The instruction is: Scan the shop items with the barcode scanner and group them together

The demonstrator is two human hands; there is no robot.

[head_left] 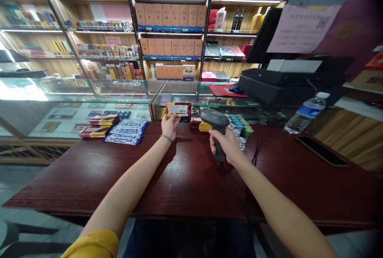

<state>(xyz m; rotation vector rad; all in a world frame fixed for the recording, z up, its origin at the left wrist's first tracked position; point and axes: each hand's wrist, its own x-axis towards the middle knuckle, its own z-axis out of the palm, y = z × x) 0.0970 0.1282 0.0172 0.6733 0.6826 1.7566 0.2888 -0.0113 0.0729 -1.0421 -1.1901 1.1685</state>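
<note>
My left hand (170, 125) grips a dark red and yellow packet (183, 109) by its lower edge, its white barcode label facing me. Wrapped around the handle of a black barcode scanner (216, 119) is my right hand (225, 142). The scanner's head is to the right of the packet, apart from it. Behind the scanner a stack of similar red and yellow packets (197, 124) lies on the dark wooden table (179, 178). Several small cans or tubs (245, 130) stand to the right, partly hidden by the scanner and my right hand.
Blue and white packets (125, 132) lie at left beside more red packets (98, 127). At right are a tilted water bottle (308, 111), a phone (321, 151) and a black machine (269, 86). A glass display counter (119, 90) borders the table's back. The scanner's cable (229, 180) trails over the table.
</note>
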